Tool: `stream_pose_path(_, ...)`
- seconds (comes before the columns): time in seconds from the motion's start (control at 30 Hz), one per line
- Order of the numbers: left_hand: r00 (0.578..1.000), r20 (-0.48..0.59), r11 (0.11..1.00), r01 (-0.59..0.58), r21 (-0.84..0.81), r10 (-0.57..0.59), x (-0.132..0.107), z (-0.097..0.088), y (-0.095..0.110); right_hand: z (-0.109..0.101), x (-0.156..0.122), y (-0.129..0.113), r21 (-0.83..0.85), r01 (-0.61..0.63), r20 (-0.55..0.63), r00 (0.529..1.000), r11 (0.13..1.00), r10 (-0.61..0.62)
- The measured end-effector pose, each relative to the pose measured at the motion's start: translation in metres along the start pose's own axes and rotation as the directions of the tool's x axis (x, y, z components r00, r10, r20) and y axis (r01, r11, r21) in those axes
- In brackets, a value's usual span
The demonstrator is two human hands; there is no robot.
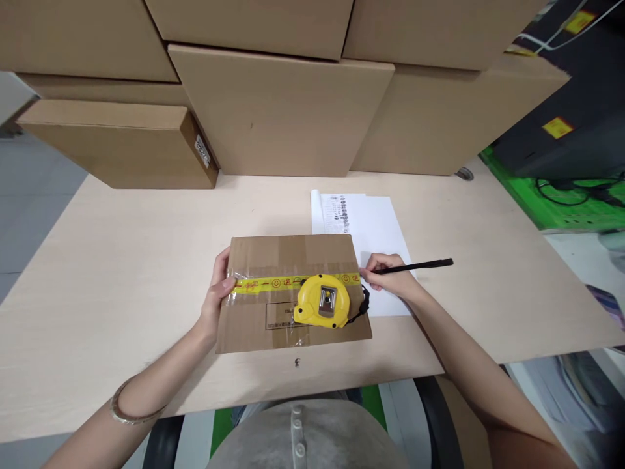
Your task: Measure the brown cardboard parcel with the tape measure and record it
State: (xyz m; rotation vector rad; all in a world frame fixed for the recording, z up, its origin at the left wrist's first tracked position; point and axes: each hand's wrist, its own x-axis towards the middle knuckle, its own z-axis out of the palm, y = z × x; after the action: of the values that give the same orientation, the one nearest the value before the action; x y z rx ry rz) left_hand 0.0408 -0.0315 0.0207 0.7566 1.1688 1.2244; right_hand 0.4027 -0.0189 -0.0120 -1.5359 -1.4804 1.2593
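A small cardboard box [288,251] with a strip of yellow printed tape lies in front of me. My left hand [217,293] is closed on its left edge, thumb on top, the other fingers mostly hidden at its side. On top of the box rests a yellow tape measure [305,306] with a black wrist strap. My right hand [388,273] pinches a black pen [424,265] beside the box's right edge, above the white paper [381,225]. Part of that paper is covered by the box, and its upper left shows printing.
Large cardboard boxes [283,111] are stacked along the back of the table [146,260]. A flatter box [117,140] stands at back left. To the right are a green crate [527,189] with black cables and a dark cabinet-like object [551,150].
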Motion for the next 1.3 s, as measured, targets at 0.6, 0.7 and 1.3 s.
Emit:
stream_pose_path(0.6,1.000,0.017,1.000,-0.005,-0.029,0.006,-0.0001,-0.0018,-0.0010,0.0008,-0.0003,-0.0057,-0.029,0.002,0.024,1.000,1.000,-0.001)
stream_pose_path(0.7,1.000,0.019,1.000,-0.003,-0.022,0.003,-0.0004,-0.0023,-0.0016,0.0009,0.0001,-0.0040,-0.031,-0.002,0.019,1.000,1.000,0.002)
stream_pose_path(1.3,1.000,0.029,1.000,-0.002,-0.006,0.002,-0.0025,-0.0016,0.0006,-0.0013,-0.0004,-0.0043,-0.055,0.012,0.032,0.999,0.998,-0.010)
